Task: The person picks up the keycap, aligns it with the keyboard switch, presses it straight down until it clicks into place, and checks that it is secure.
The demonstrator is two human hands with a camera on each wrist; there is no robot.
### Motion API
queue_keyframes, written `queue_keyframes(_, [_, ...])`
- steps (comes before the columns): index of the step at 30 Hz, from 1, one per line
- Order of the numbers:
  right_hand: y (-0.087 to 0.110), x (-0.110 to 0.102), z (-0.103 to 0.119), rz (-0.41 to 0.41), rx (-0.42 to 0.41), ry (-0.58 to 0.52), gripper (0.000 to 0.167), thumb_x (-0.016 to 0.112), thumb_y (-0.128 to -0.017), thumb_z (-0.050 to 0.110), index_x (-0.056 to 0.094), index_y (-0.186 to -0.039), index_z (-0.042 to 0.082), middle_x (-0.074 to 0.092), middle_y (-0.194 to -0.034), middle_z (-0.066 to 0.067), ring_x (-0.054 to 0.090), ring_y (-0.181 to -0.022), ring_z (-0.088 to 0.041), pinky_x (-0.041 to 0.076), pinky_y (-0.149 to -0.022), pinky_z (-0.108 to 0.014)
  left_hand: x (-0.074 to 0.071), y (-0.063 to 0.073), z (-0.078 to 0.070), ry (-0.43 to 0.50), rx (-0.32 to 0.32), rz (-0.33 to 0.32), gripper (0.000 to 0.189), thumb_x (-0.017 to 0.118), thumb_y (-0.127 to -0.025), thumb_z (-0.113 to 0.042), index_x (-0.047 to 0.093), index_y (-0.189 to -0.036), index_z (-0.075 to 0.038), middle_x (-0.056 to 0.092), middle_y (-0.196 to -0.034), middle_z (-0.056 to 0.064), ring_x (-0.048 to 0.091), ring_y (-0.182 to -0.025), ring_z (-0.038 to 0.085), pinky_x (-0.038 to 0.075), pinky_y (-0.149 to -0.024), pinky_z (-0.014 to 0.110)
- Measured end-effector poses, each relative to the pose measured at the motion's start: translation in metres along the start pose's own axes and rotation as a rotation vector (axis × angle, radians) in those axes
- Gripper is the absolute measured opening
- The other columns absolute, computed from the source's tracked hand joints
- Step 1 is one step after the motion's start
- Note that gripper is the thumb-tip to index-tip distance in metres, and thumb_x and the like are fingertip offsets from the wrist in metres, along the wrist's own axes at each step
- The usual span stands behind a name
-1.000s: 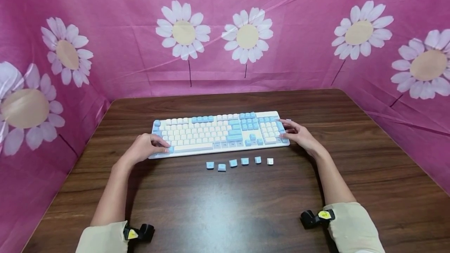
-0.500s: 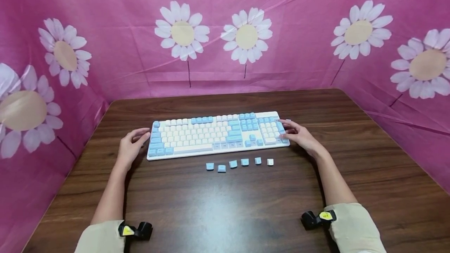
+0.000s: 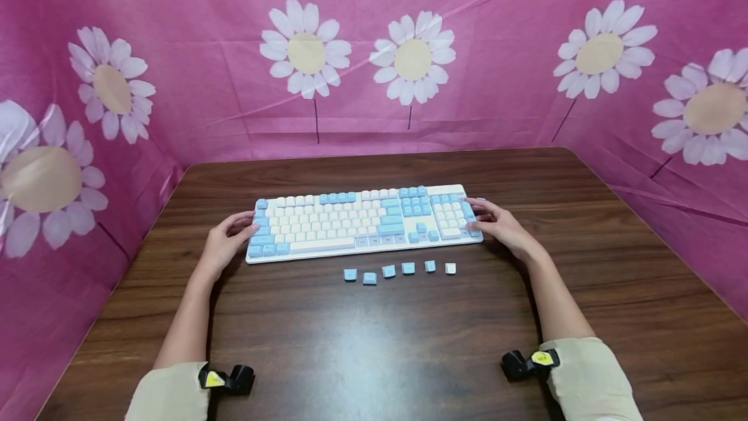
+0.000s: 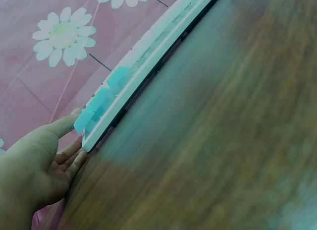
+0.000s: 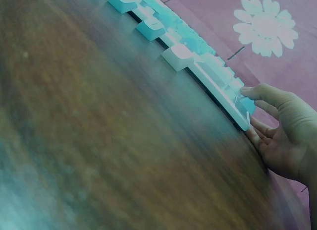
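Observation:
A full-size white keyboard [image 3: 321,221] with white and light-blue keys lies across the table, slightly tilted in the head view. My left hand [image 3: 221,247] grips its left end, thumb over the keys and the other fingers low against the side; the left wrist view shows that thumb [image 4: 63,125] on top. At the opposite end my right hand [image 3: 504,229] holds the keyboard the same way, its thumb [image 5: 267,93] on the corner keys. In front of the keyboard lies a loose row of several light-blue keycaps [image 3: 388,271], with one white keycap [image 3: 450,268] at the row's right end.
The brown wooden table [image 3: 362,343] reaches to a pink cloth [image 3: 222,83] with white daisies, which hangs behind and on both sides. Black wrist cameras are strapped at the left sleeve [image 3: 169,395] and the right sleeve [image 3: 590,375].
My left hand has left the keyboard's lower left keys, swung out to the left, and come back onto its left end. The right hand has stayed in place.

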State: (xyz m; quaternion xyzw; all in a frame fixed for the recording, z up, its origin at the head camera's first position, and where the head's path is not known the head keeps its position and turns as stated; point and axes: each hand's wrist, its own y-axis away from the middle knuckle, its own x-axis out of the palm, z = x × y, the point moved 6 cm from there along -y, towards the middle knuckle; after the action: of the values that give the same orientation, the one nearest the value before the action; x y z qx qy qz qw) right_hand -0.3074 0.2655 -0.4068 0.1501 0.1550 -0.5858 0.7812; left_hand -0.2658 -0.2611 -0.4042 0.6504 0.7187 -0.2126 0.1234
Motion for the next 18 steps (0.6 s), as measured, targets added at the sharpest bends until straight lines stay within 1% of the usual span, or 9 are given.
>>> queue_keyframes(5, [-0.001,0.000,0.002,0.006,-0.004,0.042,0.063,0.067,-0.085,0.020,0.038,-0.140,0.008,0.037,-0.132,-0.021,0.039,-0.112,-0.033,0.035,-0.086,-0.036,0.001,-0.001,0.001,0.001,0.001,-0.002,0.048,0.058,-0.091,-0.029,0.051,-0.128,0.001,0.055,-0.119,0.022,0.047,-0.106,0.021,0.036,-0.083,0.020])
queue_keyframes(8, [0.000,-0.001,0.006,0.010,-0.009,0.072,0.062,0.067,-0.085,0.019,0.038,-0.139,0.007,0.038,-0.131,-0.022,0.041,-0.111,-0.033,0.035,-0.086,-0.036,0.001,-0.002,0.002,0.000,-0.003,-0.004,0.048,0.058,-0.091,-0.030,0.051,-0.127,0.001,0.055,-0.118,0.022,0.047,-0.106,0.021,0.036,-0.083,0.020])
queue_keyframes(11, [0.007,0.002,0.021,0.022,-0.006,0.085,0.061,0.065,-0.086,0.013,0.036,-0.139,0.002,0.039,-0.130,-0.026,0.041,-0.111,-0.036,0.035,-0.086,-0.037,0.001,-0.002,0.002,-0.003,-0.008,-0.007,0.047,0.058,-0.091,-0.030,0.051,-0.127,0.000,0.055,-0.118,0.021,0.048,-0.105,0.020,0.036,-0.083,0.021])
queue_keyframes(13, [0.009,0.003,0.027,0.032,-0.003,0.085,0.061,0.064,-0.086,0.011,0.035,-0.139,0.001,0.039,-0.130,-0.027,0.040,-0.112,-0.036,0.035,-0.087,-0.038,0.001,-0.002,0.002,-0.008,-0.012,-0.008,0.048,0.058,-0.091,-0.030,0.051,-0.127,0.000,0.055,-0.118,0.021,0.047,-0.105,0.020,0.036,-0.083,0.022])
queue_keyframes(15, [0.009,0.003,0.028,0.039,-0.004,0.105,0.061,0.064,-0.087,0.011,0.034,-0.139,0.000,0.039,-0.130,-0.027,0.041,-0.112,-0.037,0.036,-0.086,-0.040,0.000,-0.001,0.002,-0.011,-0.015,-0.007,0.048,0.058,-0.091,-0.030,0.051,-0.127,0.000,0.055,-0.118,0.021,0.047,-0.105,0.020,0.036,-0.083,0.022])
queue_keyframes(18, [0.004,0.001,0.021,0.030,-0.028,0.155,0.062,0.066,-0.086,0.016,0.036,-0.139,0.002,0.042,-0.128,-0.024,0.043,-0.111,-0.035,0.036,-0.087,-0.041,0.000,-0.001,0.002,-0.008,-0.017,-0.004,0.048,0.058,-0.091,-0.030,0.051,-0.127,0.000,0.055,-0.119,0.021,0.047,-0.105,0.019,0.036,-0.082,0.021])
